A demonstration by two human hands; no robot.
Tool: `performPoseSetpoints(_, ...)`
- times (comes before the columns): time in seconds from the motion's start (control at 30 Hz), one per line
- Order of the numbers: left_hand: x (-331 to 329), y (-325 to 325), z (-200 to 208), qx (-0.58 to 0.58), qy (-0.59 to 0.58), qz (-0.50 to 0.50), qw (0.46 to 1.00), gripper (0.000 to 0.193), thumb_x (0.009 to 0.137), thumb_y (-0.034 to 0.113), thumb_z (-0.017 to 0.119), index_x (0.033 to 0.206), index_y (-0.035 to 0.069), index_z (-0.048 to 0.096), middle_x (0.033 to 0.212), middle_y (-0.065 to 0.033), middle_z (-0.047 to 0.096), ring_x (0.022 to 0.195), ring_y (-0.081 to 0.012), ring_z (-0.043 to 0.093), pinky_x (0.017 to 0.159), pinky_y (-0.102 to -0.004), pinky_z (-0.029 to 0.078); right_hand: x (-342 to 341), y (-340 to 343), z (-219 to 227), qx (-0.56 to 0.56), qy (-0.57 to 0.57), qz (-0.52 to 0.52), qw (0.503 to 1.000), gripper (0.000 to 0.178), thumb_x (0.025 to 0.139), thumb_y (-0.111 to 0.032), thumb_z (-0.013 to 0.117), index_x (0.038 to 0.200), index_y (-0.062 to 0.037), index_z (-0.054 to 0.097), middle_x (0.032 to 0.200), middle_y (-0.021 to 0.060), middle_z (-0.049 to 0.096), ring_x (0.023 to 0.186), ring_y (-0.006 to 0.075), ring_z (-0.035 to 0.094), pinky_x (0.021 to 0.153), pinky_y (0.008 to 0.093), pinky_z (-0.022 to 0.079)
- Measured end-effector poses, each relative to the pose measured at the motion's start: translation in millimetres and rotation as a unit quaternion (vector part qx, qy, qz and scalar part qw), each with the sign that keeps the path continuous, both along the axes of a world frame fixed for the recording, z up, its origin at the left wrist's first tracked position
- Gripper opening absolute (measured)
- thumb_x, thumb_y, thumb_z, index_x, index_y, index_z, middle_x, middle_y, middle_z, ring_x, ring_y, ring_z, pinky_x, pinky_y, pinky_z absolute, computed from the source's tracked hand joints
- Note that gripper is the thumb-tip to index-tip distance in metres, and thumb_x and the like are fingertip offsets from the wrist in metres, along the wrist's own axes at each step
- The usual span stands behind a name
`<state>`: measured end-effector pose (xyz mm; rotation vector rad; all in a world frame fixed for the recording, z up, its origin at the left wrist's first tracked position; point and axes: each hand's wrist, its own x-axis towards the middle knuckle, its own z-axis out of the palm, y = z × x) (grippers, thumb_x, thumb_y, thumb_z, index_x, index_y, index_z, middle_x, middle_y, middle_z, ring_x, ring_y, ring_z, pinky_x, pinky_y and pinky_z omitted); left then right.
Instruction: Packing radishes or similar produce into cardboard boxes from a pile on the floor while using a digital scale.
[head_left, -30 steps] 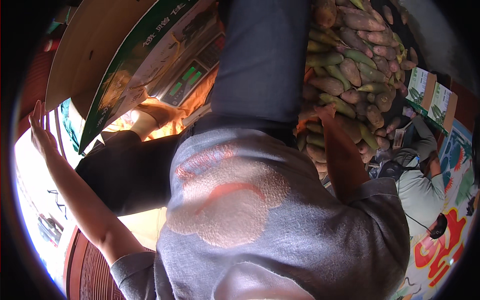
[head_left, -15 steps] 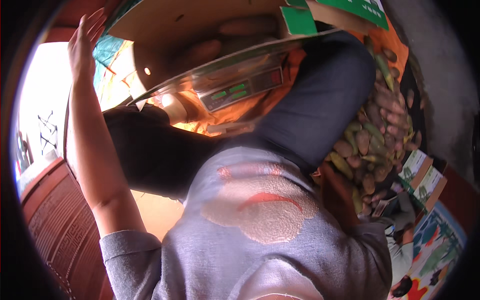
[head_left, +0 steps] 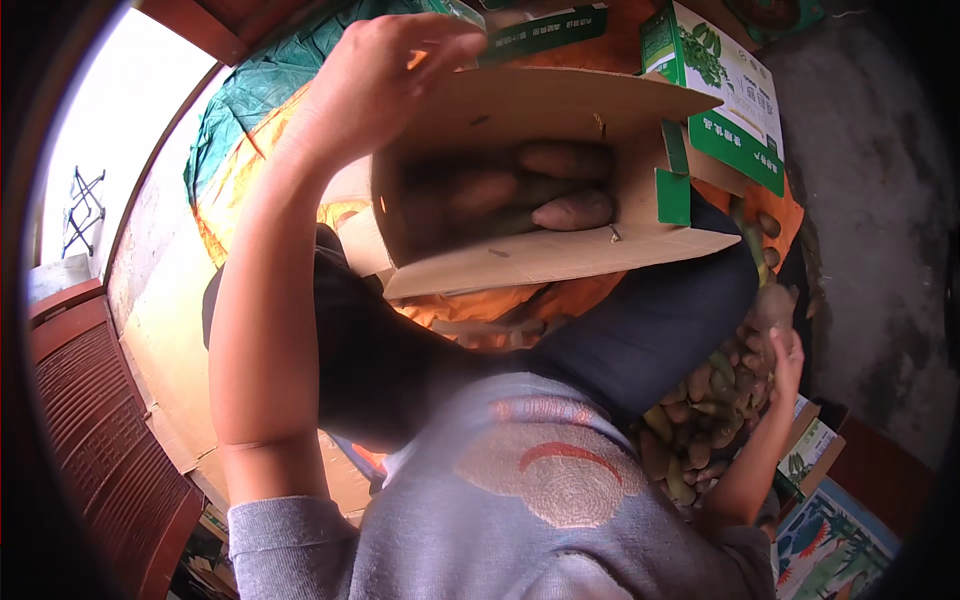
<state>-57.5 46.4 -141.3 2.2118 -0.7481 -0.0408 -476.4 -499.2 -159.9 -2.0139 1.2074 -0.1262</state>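
By the far left edge of the carton (head_left: 560, 262), my left hand (head_left: 375, 85) has fingers parted; my right hand (head_left: 787, 365) grips a tuber (head_left: 774, 304), some boxed, a pile (head_left: 715, 395) remaining.

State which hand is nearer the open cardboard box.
Left. The left hand is at the far-left corner of the box; the right hand is off to the right, at a tuber.

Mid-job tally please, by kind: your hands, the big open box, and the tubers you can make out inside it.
Hands (left hand, right hand): 2
Open box: 1
Tubers inside: at least 3, shadow hides the rest
Total: at least 6
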Motion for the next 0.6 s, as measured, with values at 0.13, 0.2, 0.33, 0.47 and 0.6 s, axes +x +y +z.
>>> performPoseSetpoints(0.13, -7.2, -5.9, -3.6, 0.057, -0.040, -0.014, 0.997, 0.029, 0.096, 0.024, 0.065, 0.119, 0.007, 0.070, 0.100, -0.0178, 0.073, 0.095, -0.0318, 0.071, 0.083, -0.0412, 0.054, 130.4, 85.9, 92.2, -0.051, -0.098, 0.142, 0.984, 0.065, 0.089, -0.024, 0.074, 0.142, 0.0028, 0.048, 0.131, 0.0136, 0.059, 0.121, 0.0216, 0.056, 0.105, 0.0331, 0.041)
performPoseSetpoints(0.2, -7.7, -7.9, -7.3, 0.095, -0.030, -0.011, 0.995, 0.029, 0.094, 0.018, 0.064, 0.121, 0.008, 0.069, 0.096, -0.0196, 0.072, 0.091, -0.0363, 0.069, 0.082, -0.0438, 0.054, 184.9, 134.9, 110.5, -0.043, -0.097, 0.282, 0.954, 0.067, 0.085, -0.022, 0.077, 0.140, 0.0028, 0.049, 0.130, 0.0132, 0.060, 0.121, 0.0216, 0.057, 0.105, 0.0335, 0.042)
performPoseSetpoints(0.33, -4.9, -1.0, -20.0, 0.130, -0.035, -0.013, 0.991, 0.028, 0.095, 0.019, 0.062, 0.120, 0.008, 0.070, 0.096, -0.0195, 0.072, 0.092, -0.0365, 0.069, 0.082, -0.0449, 0.054, 282.8, 227.3, 84.9, -0.038, -0.009, 0.548, 0.836, 0.066, 0.077, -0.021, 0.080, 0.134, 0.0002, 0.053, 0.125, 0.0136, 0.064, 0.114, 0.0208, 0.061, 0.097, 0.0341, 0.047)
performPoseSetpoints(0.47, -6.5, -3.2, -16.1, 0.199, -0.030, -0.009, 0.979, 0.026, 0.096, 0.020, 0.060, 0.118, 0.009, 0.070, 0.095, -0.0193, 0.072, 0.091, -0.0374, 0.069, 0.082, -0.0465, 0.054, 330.3, 271.1, 23.8, -0.130, 0.154, 0.697, 0.688, 0.070, 0.080, -0.042, 0.075, 0.133, -0.0014, 0.055, 0.127, 0.0210, 0.063, 0.116, 0.0398, 0.061, 0.097, 0.0466, 0.049)
performPoseSetpoints(0.6, -9.3, -5.3, -14.0, 0.190, -0.057, -0.015, 0.980, 0.024, 0.097, 0.019, 0.060, 0.116, 0.010, 0.071, 0.094, -0.0195, 0.071, 0.090, -0.0378, 0.069, 0.081, -0.0469, 0.054, 339.1, 259.8, -14.0, -0.072, 0.223, 0.677, 0.697, 0.065, 0.078, -0.031, 0.079, 0.131, -0.0018, 0.055, 0.127, 0.0179, 0.062, 0.116, 0.0380, 0.060, 0.099, 0.0446, 0.048)
